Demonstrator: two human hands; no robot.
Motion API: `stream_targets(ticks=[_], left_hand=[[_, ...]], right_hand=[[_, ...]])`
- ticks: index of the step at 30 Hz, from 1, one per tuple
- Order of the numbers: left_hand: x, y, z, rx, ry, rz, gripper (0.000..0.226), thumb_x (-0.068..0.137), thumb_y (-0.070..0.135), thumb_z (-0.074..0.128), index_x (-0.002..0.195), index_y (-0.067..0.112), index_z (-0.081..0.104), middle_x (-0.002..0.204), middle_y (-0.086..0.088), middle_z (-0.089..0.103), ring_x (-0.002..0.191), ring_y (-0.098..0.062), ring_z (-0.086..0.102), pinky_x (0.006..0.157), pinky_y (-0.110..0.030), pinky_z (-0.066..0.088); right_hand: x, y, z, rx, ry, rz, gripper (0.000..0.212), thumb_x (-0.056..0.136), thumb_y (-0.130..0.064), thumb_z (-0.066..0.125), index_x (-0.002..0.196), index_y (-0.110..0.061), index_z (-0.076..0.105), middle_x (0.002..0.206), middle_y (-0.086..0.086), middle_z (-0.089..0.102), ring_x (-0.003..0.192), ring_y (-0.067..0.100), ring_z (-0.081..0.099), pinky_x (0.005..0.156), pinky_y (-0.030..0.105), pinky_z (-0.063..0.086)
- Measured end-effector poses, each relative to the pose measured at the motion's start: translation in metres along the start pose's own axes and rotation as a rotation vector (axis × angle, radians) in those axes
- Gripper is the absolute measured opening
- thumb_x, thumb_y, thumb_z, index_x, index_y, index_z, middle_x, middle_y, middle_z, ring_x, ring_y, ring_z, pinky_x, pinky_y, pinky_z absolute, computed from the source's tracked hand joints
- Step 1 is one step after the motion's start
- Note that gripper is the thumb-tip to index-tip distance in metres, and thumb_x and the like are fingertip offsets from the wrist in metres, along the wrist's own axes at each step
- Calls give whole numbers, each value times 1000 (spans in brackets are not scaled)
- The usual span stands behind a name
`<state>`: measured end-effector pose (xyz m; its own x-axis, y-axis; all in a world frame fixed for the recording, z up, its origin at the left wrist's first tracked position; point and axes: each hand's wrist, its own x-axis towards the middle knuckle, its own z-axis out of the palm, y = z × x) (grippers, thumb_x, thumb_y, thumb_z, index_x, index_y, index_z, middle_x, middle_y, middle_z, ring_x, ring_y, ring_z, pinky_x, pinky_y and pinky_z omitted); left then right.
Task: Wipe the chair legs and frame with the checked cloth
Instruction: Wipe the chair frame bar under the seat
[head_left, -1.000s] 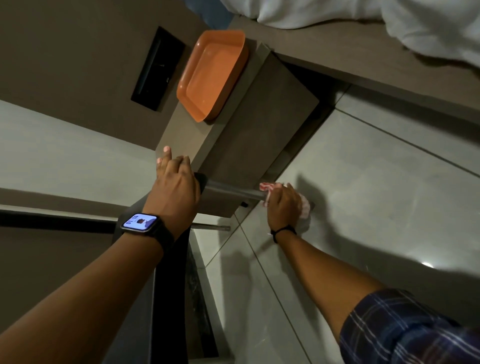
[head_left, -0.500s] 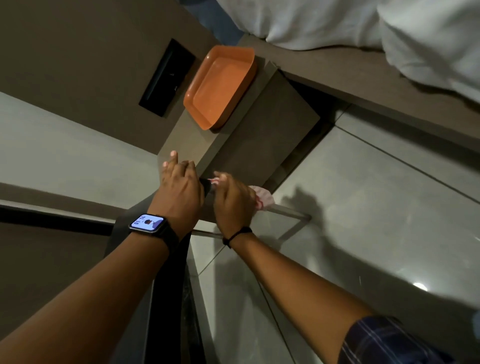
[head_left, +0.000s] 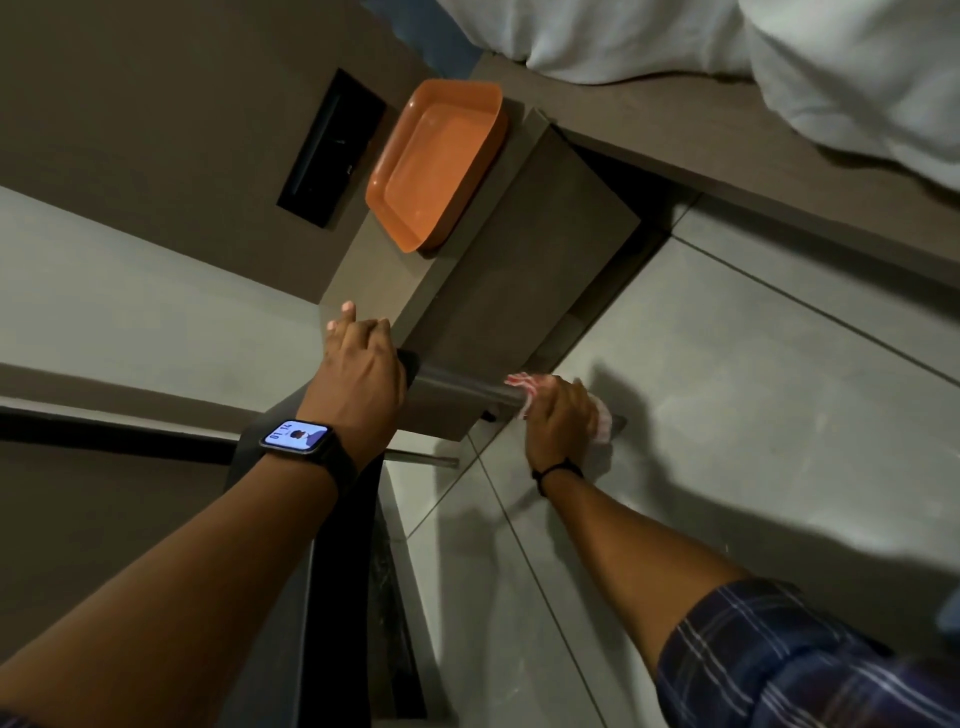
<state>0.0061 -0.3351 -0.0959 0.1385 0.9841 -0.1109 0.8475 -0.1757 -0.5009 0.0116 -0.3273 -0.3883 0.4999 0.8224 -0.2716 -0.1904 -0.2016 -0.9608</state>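
Observation:
A metal chair leg (head_left: 457, 387) runs from the dark seat corner down to the tiled floor. My left hand (head_left: 358, 371), with a smartwatch on its wrist, grips the seat corner at the leg's upper end. My right hand (head_left: 561, 415) is closed around the red-and-white checked cloth (head_left: 524, 384), which wraps the leg near its lower end. Most of the cloth is hidden under my fingers. A second thin leg (head_left: 421, 457) shows below.
A brown bedside cabinet (head_left: 519, 291) stands just behind the leg, carrying an orange tray (head_left: 431, 171). A bed frame (head_left: 727, 135) with white bedding lies at the upper right. Grey floor tiles (head_left: 727, 395) spread to the right. A black wall panel (head_left: 330, 150) sits at upper left.
My right hand with the cloth slid up the leg to my left hand, then back down toward the leg's foot. My left hand stayed on the seat corner.

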Motion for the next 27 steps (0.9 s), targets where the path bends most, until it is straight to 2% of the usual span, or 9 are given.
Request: stream_targets(ticks=[3,4,5,8,11,15,19,21,27], left_hand=[[0,0,-1,2,1,2,50,103,24,40,147,1,37,156,-21,37,154,-35,9,125,-49,13],[0,0,-1,5,3,5,50,103,24,39,147,1,37,156,-21,37,154,-35,10,125,-50,15],[-1,1,-1,7,5,6,50,103,24,39,147,0,37,155,-21,38,154,-36,11,125,-51,16],[0,3,-1,15,11,6,50,103,24,40,147,0,37,155,-22,38,154,-36,13,125,-50,17],[1,2,0,26,9,3,51,103,24,42,147,0,38,156,-21,38,153,-35,14,126,-48,14],[2,2,0,53,-11,33,55,103,31,40,148,-1,36,156,-22,36,153,-36,14,125,-47,14],[2,-1,0,-15,-16,25,63,103,40,40,153,4,28,161,-18,30,154,-32,12,124,-46,16],[2,-3,1,-44,-6,21,66,102,44,41,155,7,26,162,-17,29,154,-30,14,124,-47,19],[2,-5,2,-34,7,32,68,100,47,43,154,8,27,161,-16,31,153,-31,19,123,-50,24]], right_hand=[[13,20,-8,-40,50,234,42,112,-22,36,112,-4,75,122,21,76,128,40,61,128,50,28],[15,18,-8,-24,68,279,46,113,-23,35,109,-1,75,120,23,77,126,40,62,128,47,27],[16,13,-8,4,78,286,48,113,-23,35,105,2,75,115,25,77,120,41,64,123,47,33],[3,-12,1,56,107,124,39,112,-16,45,89,1,72,90,24,76,93,42,68,94,52,49],[-16,-56,15,83,56,-91,40,111,-25,41,94,-9,72,86,15,74,87,34,67,90,52,53],[-35,-128,32,106,19,-372,37,113,-40,33,104,-28,67,93,-6,75,86,16,66,82,37,50],[-28,-126,26,38,-13,-494,38,113,-45,31,107,-31,65,94,-7,76,84,18,68,77,37,50],[-21,-105,22,26,-27,-465,38,111,-45,33,104,-28,67,91,-4,75,83,21,68,76,39,51],[-6,-46,14,-17,57,-214,46,109,-44,33,84,-22,64,77,1,69,77,26,62,82,48,53]])
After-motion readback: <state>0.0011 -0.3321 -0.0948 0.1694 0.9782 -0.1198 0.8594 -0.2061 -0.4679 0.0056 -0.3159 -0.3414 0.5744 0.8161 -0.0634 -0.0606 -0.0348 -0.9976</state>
